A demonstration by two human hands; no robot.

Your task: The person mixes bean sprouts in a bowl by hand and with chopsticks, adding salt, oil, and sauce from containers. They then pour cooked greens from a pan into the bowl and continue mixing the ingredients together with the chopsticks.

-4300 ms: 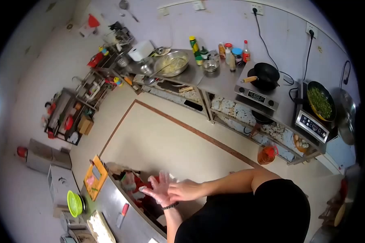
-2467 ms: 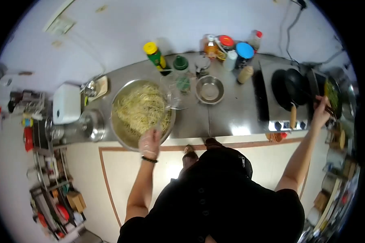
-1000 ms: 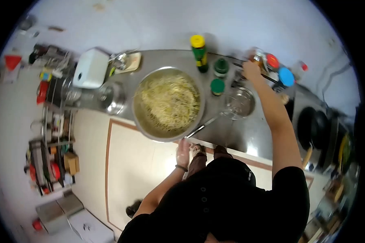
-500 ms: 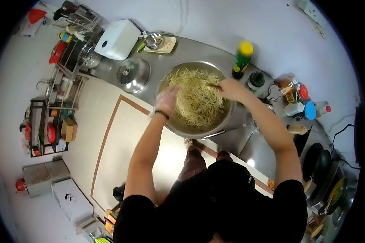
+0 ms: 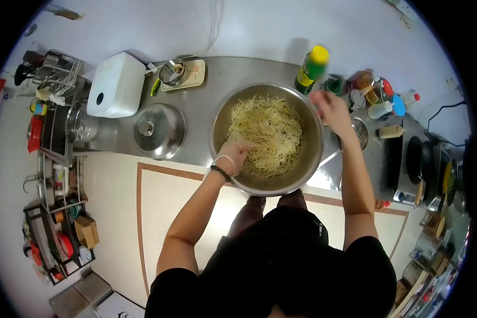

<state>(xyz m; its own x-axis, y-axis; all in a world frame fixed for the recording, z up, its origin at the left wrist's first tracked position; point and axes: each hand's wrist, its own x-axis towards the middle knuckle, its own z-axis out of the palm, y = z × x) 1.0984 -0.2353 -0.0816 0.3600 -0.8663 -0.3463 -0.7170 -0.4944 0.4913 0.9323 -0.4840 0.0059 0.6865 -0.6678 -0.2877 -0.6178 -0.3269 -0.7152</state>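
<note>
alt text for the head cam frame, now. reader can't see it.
Seen from above, a person's left hand is sunk into noodles in a big steel bowl on a steel counter. The right hand hovers, blurred, past the bowl's rim near a yellow-capped green bottle and other condiment jars.

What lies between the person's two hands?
In the head view, noodles in the steel bowl lie between the left hand and the right hand.

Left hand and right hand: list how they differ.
The left hand wears a clear glove; the right hand is bare. The left hand is down in the noodles in the steel bowl; the right hand is by the bowl's rim, blurred. Both hands are one person's.
</note>
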